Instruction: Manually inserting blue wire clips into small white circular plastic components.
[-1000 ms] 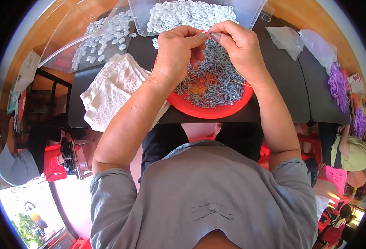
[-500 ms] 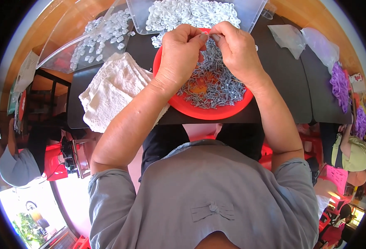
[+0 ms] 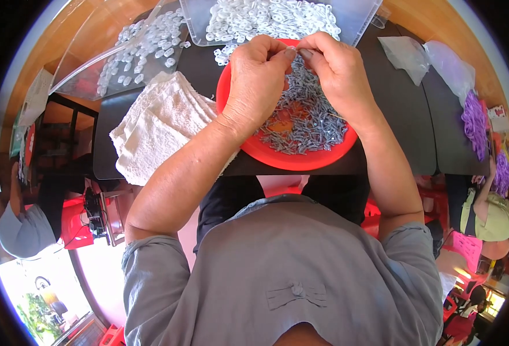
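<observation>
Over the far rim of a red basin (image 3: pixel 248 151), my left hand (image 3: pixel 258 78) and my right hand (image 3: pixel 338 72) meet with fingertips almost touching. Both are closed in a pinch, thumbs toward each other. What they pinch is too small and too covered by the fingers to name. Many small grey-blue, stick-like plastic pieces (image 3: pixel 318 124) lie heaped in the basin below, with the basin's floor showing through in patches.
Beyond the basin stands a clear bin (image 3: pixel 199 29) of small white plastic pieces (image 3: pixel 271 20). A transparent bag (image 3: pixel 84 75) with similar pieces lies at far left, a folded white towel (image 3: pixel 156 127) nearer. Plastic bags (image 3: pixel 404 57) and purple strands (image 3: pixel 474 124) lie at right; other people sit on both sides.
Both hands have shifted very slightly to the right in the picture, as have the basin and bin. The fingers stay pinched together.
</observation>
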The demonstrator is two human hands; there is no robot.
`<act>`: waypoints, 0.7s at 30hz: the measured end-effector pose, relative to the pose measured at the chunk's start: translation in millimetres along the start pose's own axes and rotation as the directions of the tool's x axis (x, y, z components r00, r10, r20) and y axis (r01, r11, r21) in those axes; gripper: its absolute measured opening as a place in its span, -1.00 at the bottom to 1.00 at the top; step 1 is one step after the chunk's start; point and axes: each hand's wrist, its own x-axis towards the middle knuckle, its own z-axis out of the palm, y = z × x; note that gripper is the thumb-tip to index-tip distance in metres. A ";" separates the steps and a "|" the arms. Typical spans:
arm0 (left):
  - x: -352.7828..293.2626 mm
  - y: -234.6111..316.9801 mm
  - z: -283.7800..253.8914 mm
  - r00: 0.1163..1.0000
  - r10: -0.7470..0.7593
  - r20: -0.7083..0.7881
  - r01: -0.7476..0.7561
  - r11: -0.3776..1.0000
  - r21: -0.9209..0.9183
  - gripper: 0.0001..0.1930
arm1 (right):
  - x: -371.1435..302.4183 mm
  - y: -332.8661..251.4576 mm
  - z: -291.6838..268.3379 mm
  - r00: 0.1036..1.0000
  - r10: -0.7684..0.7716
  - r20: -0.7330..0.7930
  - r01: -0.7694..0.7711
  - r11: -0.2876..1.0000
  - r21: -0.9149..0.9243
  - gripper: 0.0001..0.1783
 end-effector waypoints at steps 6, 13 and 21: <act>7.3 -29.7 6.7 0.982 0.183 -0.048 -0.179 0.981 0.081 -0.91 | -2.5 -2.9 5.4 0.995 0.099 0.020 -0.099 0.995 -0.007 -0.92; 8.2 -28.8 6.0 0.950 0.291 -0.116 -0.276 0.952 0.134 -0.93 | -1.8 -10.3 12.8 0.991 0.132 0.001 -0.132 0.991 0.009 -0.92; 11.5 -28.1 -0.2 0.994 0.100 -0.052 -0.094 0.991 0.097 -0.89 | 28.4 -14.5 -2.0 0.916 0.387 0.109 -0.393 0.919 0.038 -0.83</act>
